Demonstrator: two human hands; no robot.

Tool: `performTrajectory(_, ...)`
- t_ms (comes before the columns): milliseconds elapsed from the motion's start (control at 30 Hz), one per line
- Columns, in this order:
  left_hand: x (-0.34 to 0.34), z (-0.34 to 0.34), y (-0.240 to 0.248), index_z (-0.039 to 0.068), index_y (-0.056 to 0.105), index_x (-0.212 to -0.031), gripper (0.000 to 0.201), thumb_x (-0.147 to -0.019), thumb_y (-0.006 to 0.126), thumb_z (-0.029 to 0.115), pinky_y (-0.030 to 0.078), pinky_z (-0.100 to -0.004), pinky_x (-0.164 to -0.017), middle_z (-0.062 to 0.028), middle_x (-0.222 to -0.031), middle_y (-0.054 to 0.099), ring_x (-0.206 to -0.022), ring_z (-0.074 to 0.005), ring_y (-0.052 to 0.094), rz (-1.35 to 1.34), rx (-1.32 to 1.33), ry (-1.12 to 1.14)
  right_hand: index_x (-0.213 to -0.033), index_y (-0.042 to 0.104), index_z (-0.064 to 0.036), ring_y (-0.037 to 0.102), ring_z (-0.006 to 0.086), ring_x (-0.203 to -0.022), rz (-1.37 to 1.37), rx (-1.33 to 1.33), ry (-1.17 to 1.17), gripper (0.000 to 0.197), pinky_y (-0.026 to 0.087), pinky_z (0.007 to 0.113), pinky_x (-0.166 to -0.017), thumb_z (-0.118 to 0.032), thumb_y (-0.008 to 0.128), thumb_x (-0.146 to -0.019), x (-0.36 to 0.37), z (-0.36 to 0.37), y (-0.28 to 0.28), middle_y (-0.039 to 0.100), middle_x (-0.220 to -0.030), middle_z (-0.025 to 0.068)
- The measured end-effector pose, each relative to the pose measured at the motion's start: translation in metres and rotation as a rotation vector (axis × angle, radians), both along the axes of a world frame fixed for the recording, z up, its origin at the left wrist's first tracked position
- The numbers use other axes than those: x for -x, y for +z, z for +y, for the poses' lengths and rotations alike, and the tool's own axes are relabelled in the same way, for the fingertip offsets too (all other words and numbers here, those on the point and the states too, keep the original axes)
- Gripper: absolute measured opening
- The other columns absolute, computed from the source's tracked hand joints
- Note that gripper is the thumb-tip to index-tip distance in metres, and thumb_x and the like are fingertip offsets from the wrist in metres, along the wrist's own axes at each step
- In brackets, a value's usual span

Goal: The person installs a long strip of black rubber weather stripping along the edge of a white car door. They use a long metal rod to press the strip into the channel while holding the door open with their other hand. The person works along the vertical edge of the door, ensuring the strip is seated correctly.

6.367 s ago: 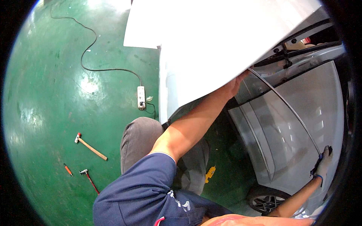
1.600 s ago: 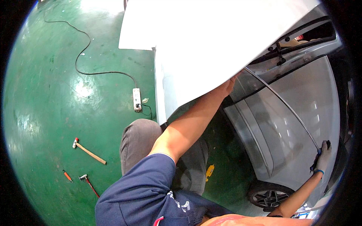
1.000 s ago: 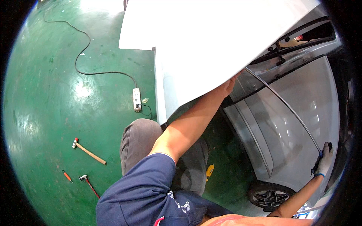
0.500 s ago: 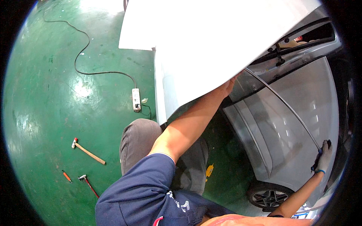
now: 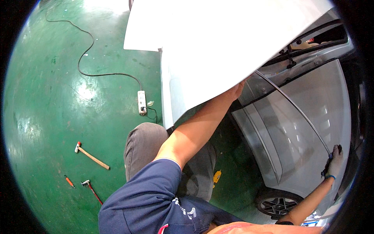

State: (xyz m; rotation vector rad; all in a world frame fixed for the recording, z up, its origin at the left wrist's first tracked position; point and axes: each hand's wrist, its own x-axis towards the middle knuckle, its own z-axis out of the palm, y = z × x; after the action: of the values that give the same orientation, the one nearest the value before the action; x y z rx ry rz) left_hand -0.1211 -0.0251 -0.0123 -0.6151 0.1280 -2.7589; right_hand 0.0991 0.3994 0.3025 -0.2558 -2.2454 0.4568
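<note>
My right hand (image 5: pixel 334 162), in a grey glove, is closed round the blue end of a long, slightly curved metal rod (image 5: pixel 299 109). From there the rod runs up and left past the grey car door (image 5: pixel 307 124). Its far end disappears behind the edge of the white car panel (image 5: pixel 210 50). My bare left hand (image 5: pixel 239 91) reaches up to the lower edge of that panel, close to where the rod goes in. The panel hides its fingers, so I cannot see what they touch.
On the green floor at left lie a wooden-handled mallet (image 5: pixel 93 156), a small red-handled hammer (image 5: pixel 92 190) and an orange tool (image 5: pixel 69 181). A power strip (image 5: pixel 142 102) with a black cord (image 5: pixel 105 74) lies beside the panel. Below the door is a wheel (image 5: pixel 278 203); a yellow object (image 5: pixel 217 176) lies near my knee.
</note>
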Motion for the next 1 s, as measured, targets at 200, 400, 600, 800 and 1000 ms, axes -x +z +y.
performTrajectory(200,0.007,0.002,-0.002,0.008,0.059,-0.111,0.022,-0.095,0.054,0.022,0.051,-0.0354,-0.088,-0.0084,-0.109,0.065,-0.102,-0.0209,0.062,0.006,-0.001,-0.009,-0.123,0.053,-0.0091,0.035,0.0077,-0.044,-0.006,0.099,-0.010,0.041,0.029,0.025,-0.041,-0.035,0.055,-0.092,0.004,-0.012,-0.007,0.045,-0.065,-0.0016)
performTrajectory(400,0.018,0.004,-0.012,0.008,0.059,-0.111,0.022,-0.095,0.054,0.022,0.051,-0.0353,-0.088,-0.0084,-0.109,0.065,-0.103,-0.0207,0.061,0.002,0.011,-0.011,-0.123,0.053,-0.0088,0.034,0.0051,-0.046,0.009,0.079,0.037,0.040,0.026,0.023,-0.041,-0.034,0.055,-0.092,-0.020,-0.030,0.000,0.043,-0.067,-0.0025)
performTrajectory(600,0.024,0.003,-0.015,0.008,0.059,-0.111,0.022,-0.095,0.054,0.022,0.051,-0.0354,-0.088,-0.0083,-0.109,0.065,-0.103,-0.0207,0.061,-0.015,0.015,-0.043,-0.123,0.054,-0.0062,0.035,0.0056,-0.047,-0.021,0.038,-0.031,0.042,0.028,0.023,-0.041,-0.035,0.055,-0.091,-0.032,-0.030,0.006,0.046,-0.069,-0.0013)
performTrajectory(800,0.016,-0.001,-0.011,0.008,0.059,-0.111,0.022,-0.095,0.054,0.022,0.051,-0.0352,-0.088,-0.0084,-0.109,0.065,-0.103,-0.0208,0.062,-0.009,0.002,-0.019,-0.129,0.051,-0.0058,0.034,0.0060,-0.047,-0.045,0.040,-0.004,0.048,0.027,0.024,-0.042,-0.035,0.054,-0.091,-0.019,-0.047,-0.017,0.051,-0.070,0.0000)
performTrajectory(1000,0.010,-0.003,-0.007,0.008,0.059,-0.111,0.022,-0.095,0.055,0.021,0.051,-0.0350,-0.087,-0.0084,-0.109,0.065,-0.102,-0.0209,0.062,0.000,-0.007,-0.012,-0.128,0.052,-0.0085,0.036,0.0068,-0.048,-0.006,-0.041,0.037,0.048,0.028,0.024,-0.042,-0.037,0.056,-0.091,-0.017,0.012,0.005,0.049,-0.071,-0.0008)
